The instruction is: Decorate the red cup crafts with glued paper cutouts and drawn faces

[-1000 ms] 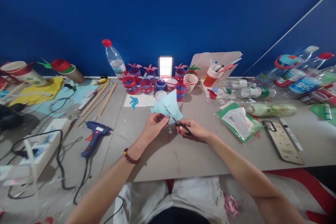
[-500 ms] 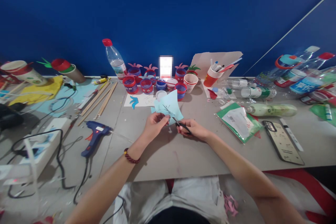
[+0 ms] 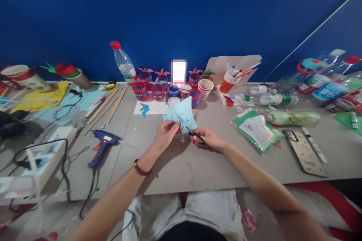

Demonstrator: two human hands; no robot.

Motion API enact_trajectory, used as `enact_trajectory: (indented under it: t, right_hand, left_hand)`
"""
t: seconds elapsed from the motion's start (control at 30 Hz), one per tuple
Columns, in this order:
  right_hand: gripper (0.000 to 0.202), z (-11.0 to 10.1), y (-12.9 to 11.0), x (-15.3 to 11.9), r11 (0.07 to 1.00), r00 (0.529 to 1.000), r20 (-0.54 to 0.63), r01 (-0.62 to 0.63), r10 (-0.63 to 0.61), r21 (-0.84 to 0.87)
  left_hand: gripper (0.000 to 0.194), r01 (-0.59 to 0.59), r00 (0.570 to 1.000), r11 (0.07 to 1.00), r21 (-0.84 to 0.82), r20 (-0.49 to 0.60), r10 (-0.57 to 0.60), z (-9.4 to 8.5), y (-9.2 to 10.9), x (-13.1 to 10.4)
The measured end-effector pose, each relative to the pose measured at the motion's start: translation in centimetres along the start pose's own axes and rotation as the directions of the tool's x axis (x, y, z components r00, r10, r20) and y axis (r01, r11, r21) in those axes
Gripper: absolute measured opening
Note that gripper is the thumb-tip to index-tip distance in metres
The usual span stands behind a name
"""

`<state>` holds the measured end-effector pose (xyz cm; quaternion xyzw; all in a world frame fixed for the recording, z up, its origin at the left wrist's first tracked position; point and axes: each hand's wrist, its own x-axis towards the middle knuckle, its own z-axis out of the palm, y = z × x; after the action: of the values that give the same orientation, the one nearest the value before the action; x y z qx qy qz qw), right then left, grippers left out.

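Between my hands is a light blue paper with dark marks drawn on it. My left hand pinches its lower left part. My right hand is closed around the black handles of the scissors, whose blades point up and left at the paper's lower edge. Beyond the paper stand small red and blue cups, some with leaf-like paper tops. A blue leaf-shaped cutout lies on a white sheet to the left.
A blue glue gun and wooden sticks lie left, near a power strip. Behind stands a red-capped bottle. To the right are a pen cup, a green packet, a phone and plastic bottles.
My left fingers have shifted slightly on the paper, and the piece at its lower edge sits at a different angle. My right hand has hardly moved.
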<state>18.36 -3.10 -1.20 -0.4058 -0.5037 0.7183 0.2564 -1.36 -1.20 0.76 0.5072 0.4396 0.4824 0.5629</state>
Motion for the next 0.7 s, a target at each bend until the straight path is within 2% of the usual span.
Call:
enact_trajectory:
  t: [0.7]
  right_hand:
    - [0.048,0.17,-0.20,-0.14,1.000,1.000,0.013,-0.001,0.001,0.001]
  left_hand:
    - [0.029,0.013,1.000,1.000,-0.013,0.015,-0.013,-0.06,0.10,-0.05]
